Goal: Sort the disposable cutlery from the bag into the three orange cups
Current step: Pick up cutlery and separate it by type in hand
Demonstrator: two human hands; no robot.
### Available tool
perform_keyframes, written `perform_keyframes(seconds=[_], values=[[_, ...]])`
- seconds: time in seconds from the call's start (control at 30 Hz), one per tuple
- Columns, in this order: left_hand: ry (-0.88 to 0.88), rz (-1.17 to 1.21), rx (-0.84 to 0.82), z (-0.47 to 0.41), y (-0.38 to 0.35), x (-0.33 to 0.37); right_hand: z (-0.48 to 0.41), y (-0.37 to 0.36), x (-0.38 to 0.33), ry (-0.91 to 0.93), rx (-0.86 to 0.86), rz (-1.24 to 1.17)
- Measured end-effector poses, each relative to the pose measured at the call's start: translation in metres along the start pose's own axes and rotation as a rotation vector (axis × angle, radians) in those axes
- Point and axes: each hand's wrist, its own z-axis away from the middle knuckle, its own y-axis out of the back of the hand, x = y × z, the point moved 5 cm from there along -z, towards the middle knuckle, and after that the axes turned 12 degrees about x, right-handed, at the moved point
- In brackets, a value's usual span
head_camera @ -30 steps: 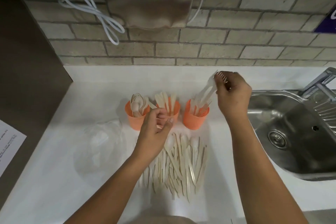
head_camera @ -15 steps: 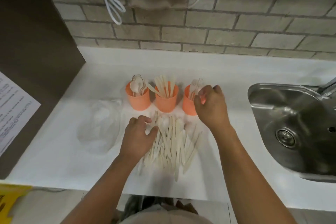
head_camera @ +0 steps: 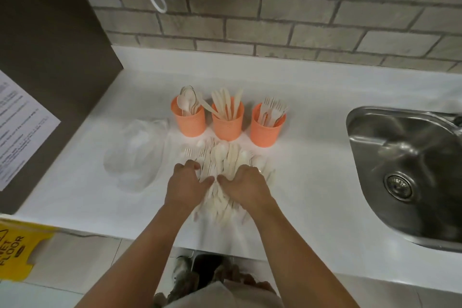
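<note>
Three orange cups stand in a row on the white counter [head_camera: 312, 177]: the left cup [head_camera: 190, 124] holds spoons, the middle cup [head_camera: 228, 129] knives, the right cup [head_camera: 265, 134] forks. In front of them lies a pile of pale loose cutlery [head_camera: 226, 157]. My left hand [head_camera: 186, 184] and my right hand [head_camera: 247, 186] both rest on the near part of the pile, thumbs almost touching, fingers bent down among the pieces. The fingertips are hidden, so whether either hand pinches a piece cannot be seen.
A crumpled clear plastic bag [head_camera: 136, 155] lies left of the pile. A steel sink [head_camera: 412, 170] is set into the counter at the right. A dark panel with a printed sheet [head_camera: 21, 127] borders the left. A yellow wet-floor sign [head_camera: 17, 250] stands below the counter edge.
My right hand came down from the fork cup onto the pile beside my left hand. My left hand slid nearer along the pile. The camera tilted down.
</note>
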Motion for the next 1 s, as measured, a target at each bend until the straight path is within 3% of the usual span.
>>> perform_keyframes(seconds=[0.17, 0.43, 0.73, 1.0], values=[[0.029, -0.02, -0.048, -0.013, 0.001, -0.001, -0.002, -0.002, -0.014, 0.075, 0.001, 0.054], [-0.057, -0.109, -0.068, -0.017, 0.003, 0.019, -0.005, -0.01, -0.021, -0.063, -0.055, -0.162], [-0.004, -0.074, -0.122, -0.027, 0.001, 0.015, -0.009, -0.01, -0.015, -0.158, -0.015, -0.287], [-0.001, -0.184, -0.199, -0.034, -0.002, 0.008, -0.007, -0.003, -0.002, -0.242, 0.051, -0.145]])
